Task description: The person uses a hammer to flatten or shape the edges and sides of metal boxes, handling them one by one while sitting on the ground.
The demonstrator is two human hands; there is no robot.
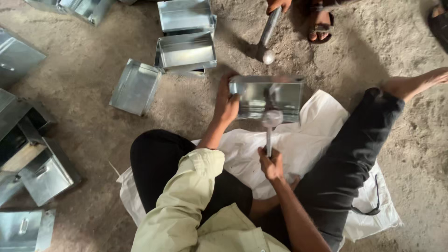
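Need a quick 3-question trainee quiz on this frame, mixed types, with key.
1. True or false: the left hand grips the side of the shiny metal tray.
2. What does the right hand hold? A) hammer B) pliers C) brush
3. Fill in: the person sits on a white ___ spread on the sandy floor.

Key
1. True.
2. A: the hammer, its head over the tray.
3. Sack: the white sack lies under the legs.

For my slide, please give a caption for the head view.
Seated person's left hand steadies a metal box while right hand holds a hammer.
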